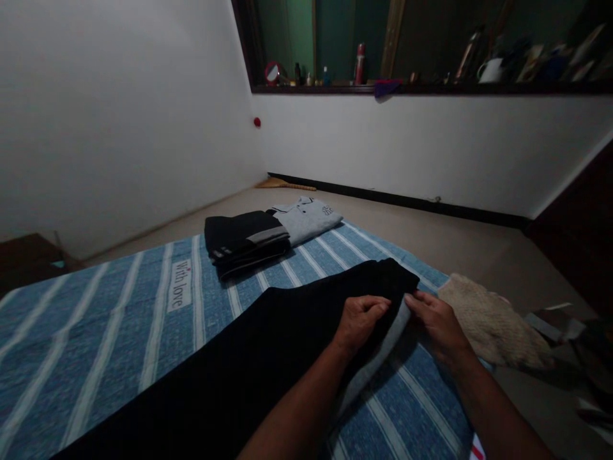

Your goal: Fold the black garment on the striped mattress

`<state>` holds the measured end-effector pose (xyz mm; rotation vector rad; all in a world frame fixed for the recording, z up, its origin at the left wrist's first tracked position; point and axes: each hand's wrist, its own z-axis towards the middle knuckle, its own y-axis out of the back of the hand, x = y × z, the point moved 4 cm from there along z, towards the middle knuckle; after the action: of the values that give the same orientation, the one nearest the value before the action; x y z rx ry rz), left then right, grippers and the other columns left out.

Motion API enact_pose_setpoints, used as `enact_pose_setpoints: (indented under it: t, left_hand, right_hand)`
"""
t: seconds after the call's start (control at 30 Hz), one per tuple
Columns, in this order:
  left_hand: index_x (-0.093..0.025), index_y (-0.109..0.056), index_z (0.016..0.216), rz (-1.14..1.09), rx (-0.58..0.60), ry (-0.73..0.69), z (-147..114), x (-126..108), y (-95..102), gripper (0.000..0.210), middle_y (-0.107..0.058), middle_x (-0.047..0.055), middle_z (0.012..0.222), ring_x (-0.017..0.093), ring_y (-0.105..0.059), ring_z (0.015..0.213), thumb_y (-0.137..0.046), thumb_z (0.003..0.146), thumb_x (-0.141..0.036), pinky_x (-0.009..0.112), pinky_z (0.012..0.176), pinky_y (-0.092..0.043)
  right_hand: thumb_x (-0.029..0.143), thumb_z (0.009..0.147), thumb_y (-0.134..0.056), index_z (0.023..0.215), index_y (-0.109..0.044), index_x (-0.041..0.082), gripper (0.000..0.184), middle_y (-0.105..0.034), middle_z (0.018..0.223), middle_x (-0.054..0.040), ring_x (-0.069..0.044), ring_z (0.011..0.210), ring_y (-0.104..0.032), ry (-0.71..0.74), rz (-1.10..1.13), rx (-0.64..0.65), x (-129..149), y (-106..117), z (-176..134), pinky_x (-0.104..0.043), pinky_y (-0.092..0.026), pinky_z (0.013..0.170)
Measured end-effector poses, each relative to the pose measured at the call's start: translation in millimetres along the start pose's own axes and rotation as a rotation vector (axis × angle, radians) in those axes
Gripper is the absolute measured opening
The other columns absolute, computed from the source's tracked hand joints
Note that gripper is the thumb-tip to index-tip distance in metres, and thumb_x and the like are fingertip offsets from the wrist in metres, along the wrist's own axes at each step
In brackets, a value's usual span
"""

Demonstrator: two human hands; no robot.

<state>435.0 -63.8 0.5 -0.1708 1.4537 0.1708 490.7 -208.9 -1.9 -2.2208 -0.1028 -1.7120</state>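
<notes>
Black pants (268, 345) with a grey side strip lie lengthwise over the blue striped bedspread (129, 313). My right hand (438, 322) pinches the far right corner of the pants, thumb on the end of the grey strip. A short way left, my left hand (361, 322) is closed on the black cloth with its fingers curled; the exact grip is partly hidden. Farther back on the bed, folded black clothing (246, 243) with a grey band sits beside a folded grey polo shirt (309, 217), slightly overlapping it.
Beyond the bed's right edge lies a beige fluffy cloth (493, 319). A broom (282, 183) rests on the floor by the back wall. Bottles, a red flask (360, 64) and a white jug (491, 70) stand along the window sill (325, 89). A brown box (36, 265) is at left.
</notes>
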Motion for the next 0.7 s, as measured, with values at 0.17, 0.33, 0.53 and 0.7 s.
enact_pose_setpoints:
  t: [0.17,0.33,0.53,0.7]
  left_hand:
    - [-0.017,-0.069,0.092,0.407,-0.031,-0.221,-1,5,-3.6,0.021,-0.069,0.006,0.1,0.019,-0.062,0.097,-0.053,0.078,-0.018,0.032,0.092,-0.047]
    - [-0.016,-0.058,0.117,0.875,-0.004,-0.257,-6,4,-10.5,0.038,-0.054,0.012,0.129,0.026,-0.044,0.125,-0.057,0.081,-0.027,0.044,0.107,-0.033]
    - [-0.015,-0.043,0.133,1.04,0.124,-0.085,-6,4,-15.2,0.055,-0.035,0.016,0.146,0.029,-0.022,0.138,-0.044,0.087,-0.045,0.052,0.111,-0.018]
    - [-0.016,-0.041,0.135,1.061,0.13,-0.055,-4,7,-15.3,0.052,-0.034,0.014,0.147,0.026,-0.021,0.139,-0.033,0.092,-0.043,0.051,0.112,-0.017]
  right_hand:
    - [0.035,0.05,-0.079,0.083,-0.058,0.016,0.044,-0.06,0.058,0.0031,-0.014,0.048,-0.055,0.014,-0.038,-0.102,-11,13,3,-0.025,-0.044,0.044]
    - [0.036,0.056,-0.076,0.082,-0.054,0.017,0.04,-0.056,0.052,0.0051,-0.011,0.039,-0.047,0.044,-0.08,-0.067,-25,25,6,-0.021,-0.036,0.035]
    - [0.036,0.062,-0.076,0.085,-0.055,0.016,0.037,-0.059,0.056,0.0028,-0.012,0.043,-0.054,-0.061,-0.041,0.054,-18,22,3,-0.02,-0.042,0.037]
    - [0.042,0.067,-0.072,0.085,-0.058,0.016,0.035,-0.062,0.064,-0.0004,-0.013,0.049,-0.06,-0.162,0.065,0.154,-15,17,-1,-0.02,-0.046,0.039]
